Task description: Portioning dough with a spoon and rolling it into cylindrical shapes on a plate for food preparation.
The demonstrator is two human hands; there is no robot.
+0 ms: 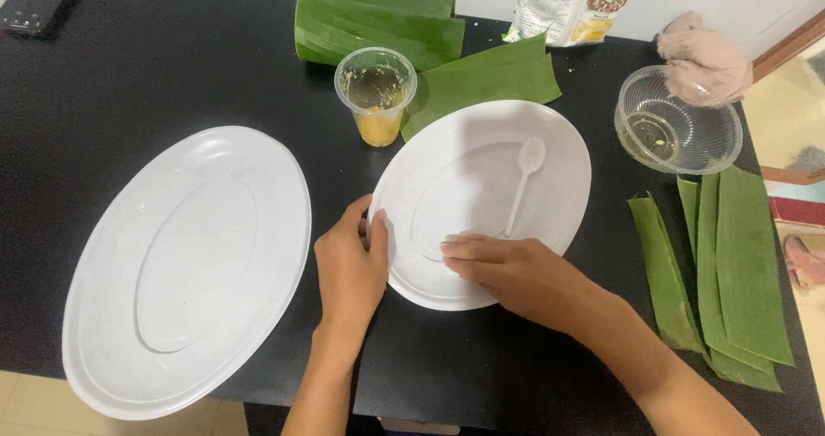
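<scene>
Small plate: centre of black table, spoon lying loose on it. Left hand: fingers curled on near-left rim, steadying. Right hand: fingers straight, together, flat on plate, holding nothing. Alongside: large plate, cup, leaf strips.

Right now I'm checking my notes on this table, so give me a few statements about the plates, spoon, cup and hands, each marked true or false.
1. The spoon lies on the smaller plate. True.
2. The left hand grips the larger plate. False: it holds the smaller plate's left rim.
3. The right hand lies flat on the smaller plate. True.
4. The cup is empty. False: yellow liquid sits in its bottom.
5. The clear bowl holds the spoon. False: the spoon is on the plate.
</scene>
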